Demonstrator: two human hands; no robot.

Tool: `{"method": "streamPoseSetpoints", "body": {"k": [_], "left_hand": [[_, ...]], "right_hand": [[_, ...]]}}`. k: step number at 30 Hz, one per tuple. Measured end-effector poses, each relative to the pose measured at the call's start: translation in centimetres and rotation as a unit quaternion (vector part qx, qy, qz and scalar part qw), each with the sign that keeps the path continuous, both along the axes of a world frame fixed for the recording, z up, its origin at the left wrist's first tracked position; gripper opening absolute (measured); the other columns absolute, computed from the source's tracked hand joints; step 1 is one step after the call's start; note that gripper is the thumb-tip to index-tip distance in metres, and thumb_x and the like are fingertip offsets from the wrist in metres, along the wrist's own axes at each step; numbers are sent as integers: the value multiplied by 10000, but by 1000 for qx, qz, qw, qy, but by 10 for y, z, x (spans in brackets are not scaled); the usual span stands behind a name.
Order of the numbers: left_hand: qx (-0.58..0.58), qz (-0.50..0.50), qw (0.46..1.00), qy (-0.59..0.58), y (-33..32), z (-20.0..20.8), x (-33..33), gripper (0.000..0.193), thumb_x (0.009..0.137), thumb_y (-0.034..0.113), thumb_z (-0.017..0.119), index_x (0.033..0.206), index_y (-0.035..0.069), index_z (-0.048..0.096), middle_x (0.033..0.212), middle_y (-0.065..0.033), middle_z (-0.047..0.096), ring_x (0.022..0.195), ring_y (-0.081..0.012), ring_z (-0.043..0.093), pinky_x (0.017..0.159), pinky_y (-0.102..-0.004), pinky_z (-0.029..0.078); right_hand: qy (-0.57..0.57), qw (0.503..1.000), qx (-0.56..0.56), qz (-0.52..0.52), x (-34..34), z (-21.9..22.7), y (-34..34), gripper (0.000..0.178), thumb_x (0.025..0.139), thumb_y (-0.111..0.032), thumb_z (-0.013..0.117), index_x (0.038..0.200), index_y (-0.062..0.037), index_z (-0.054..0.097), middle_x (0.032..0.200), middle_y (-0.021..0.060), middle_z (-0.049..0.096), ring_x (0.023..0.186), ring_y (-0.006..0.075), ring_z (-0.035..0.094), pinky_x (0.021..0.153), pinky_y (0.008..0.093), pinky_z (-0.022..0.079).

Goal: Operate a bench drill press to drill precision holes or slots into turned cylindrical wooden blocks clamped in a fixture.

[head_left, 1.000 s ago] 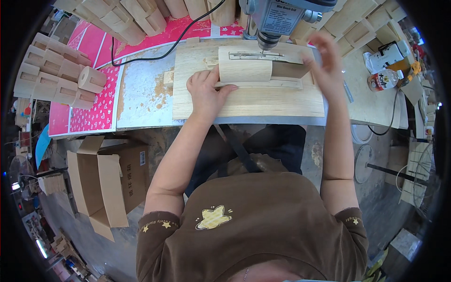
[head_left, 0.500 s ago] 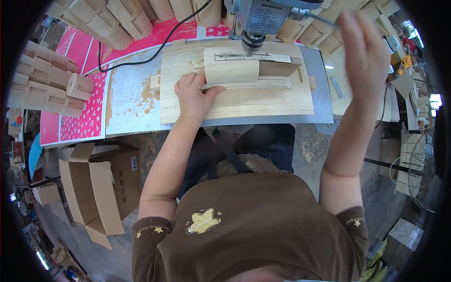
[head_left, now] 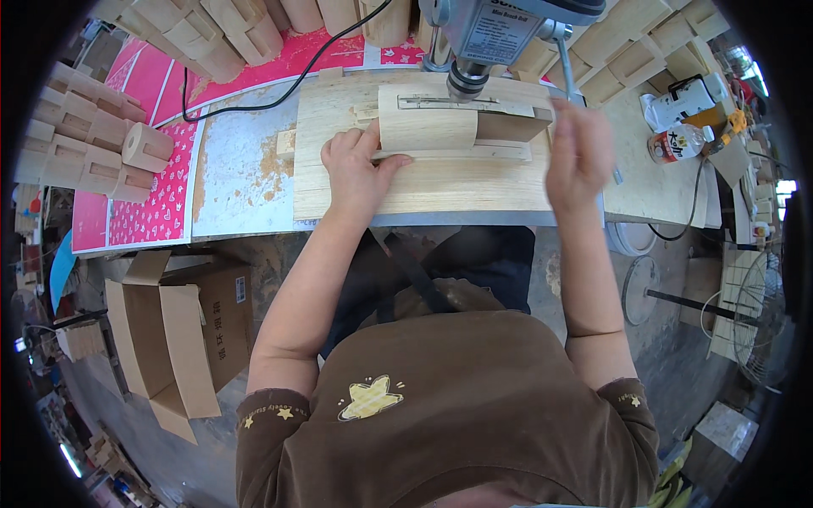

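Observation:
A bench drill press (head_left: pixel 500 38) stands over a flat wooden board (head_left: pixel 474 190). Under its chuck (head_left: pixel 467 80) lies a pale, rounded wooden block (head_left: pixel 428 127) with a narrow slot along its upper side. My left hand (head_left: pixel 356 165) is closed on the block's left end, its thumb along the front strip of wood. To the right, my right hand (head_left: pixel 580 157), blurred by motion, is closed round the lower end of the drill press lever (head_left: pixel 566 63). The lever's tip is hidden in the hand. Whether the bit touches the wood I cannot tell.
Several wooden cylinders with cut recesses (head_left: pixel 146 148) are stacked at the left and back. A black cable (head_left: pixel 296 80) crosses the pink-and-white tabletop. At right stands a bottle (head_left: pixel 680 142). An open cardboard box (head_left: pixel 182 339) sits on the floor at left.
My right hand has come down and leftward, swinging the lever from pointing right to pointing toward me. My left hand stays on the wooden block. The whole view has shifted slightly.

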State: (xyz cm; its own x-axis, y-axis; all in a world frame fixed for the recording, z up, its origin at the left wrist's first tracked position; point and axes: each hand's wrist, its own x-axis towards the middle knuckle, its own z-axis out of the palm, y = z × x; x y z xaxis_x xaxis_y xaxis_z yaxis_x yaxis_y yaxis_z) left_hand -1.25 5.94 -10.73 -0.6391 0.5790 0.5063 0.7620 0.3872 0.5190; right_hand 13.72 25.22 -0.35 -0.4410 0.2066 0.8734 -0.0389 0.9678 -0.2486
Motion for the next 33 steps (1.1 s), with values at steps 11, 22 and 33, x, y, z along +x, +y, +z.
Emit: {"method": "streamPoseSetpoints", "body": {"k": [11, 22, 33], "left_hand": [[-11, -33, 999, 25, 32, 3, 15, 584, 624, 327, 772, 1121, 75, 599, 801, -31, 595, 848, -230, 525, 849, -405, 304], [-1, -46, 999, 13, 27, -2, 12, 572, 618, 308, 778, 1115, 85, 603, 784, -6, 586, 815, -218, 515, 812, -412, 303], [3, -40, 999, 19, 29, -3, 13, 575, 616, 299, 778, 1117, 78, 603, 790, -20, 580, 822, -220, 514, 814, -406, 302]], "right_hand": [[-25, 992, -124, 13, -93, 139, 80, 347, 873, -262, 485, 808, 54, 612, 676, 135, 611, 690, 185, 574, 637, 304, 429], [4, 995, -97, 1, 4, 31, -17, 90, 835, -61, 592, 779, -4, 631, 577, 43, 519, 515, 160, 477, 555, 307, 388], [110, 992, -13, 66, -5, 11, 10, 60, 806, -47, 596, 845, -24, 636, 623, 41, 531, 599, 201, 519, 630, 322, 411]]}}
